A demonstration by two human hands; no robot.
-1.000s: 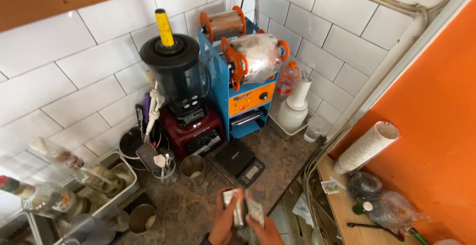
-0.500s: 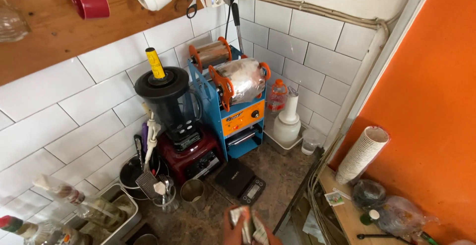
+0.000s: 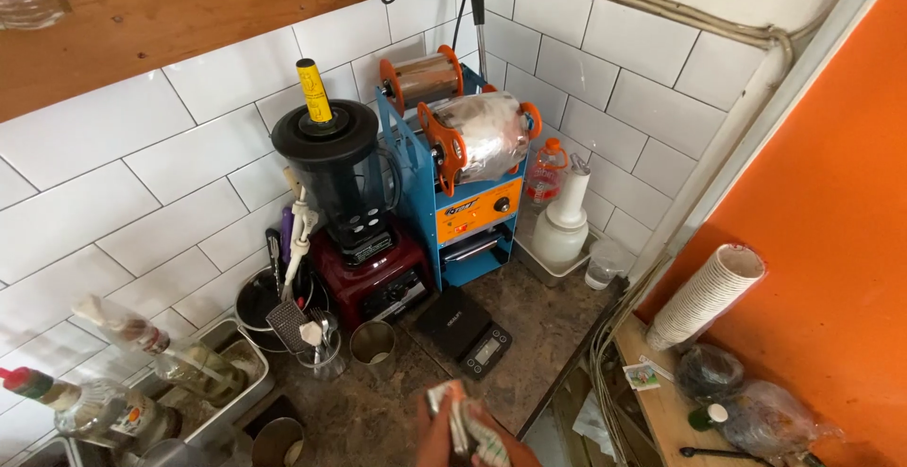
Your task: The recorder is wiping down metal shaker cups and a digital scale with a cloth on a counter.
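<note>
Head view: at the bottom centre of the frame, both hands were pressed together around a folded striped cloth point(image 3: 468, 424), left hand point(image 3: 436, 434) and right hand point(image 3: 501, 448) only partly visible, over the dark countertop point(image 3: 548, 335). Just above them lay a black digital scale point(image 3: 465, 328) with a steel cup point(image 3: 374, 344) to its left; a red-based blender point(image 3: 354, 212) and a blue cup-sealing machine point(image 3: 468, 184) blocked the tiled wall behind. Open counter remained right of the scale up to the counter edge, beyond which a stack of paper cups point(image 3: 707, 295) leaned against the orange wall point(image 3: 831, 203).
</note>
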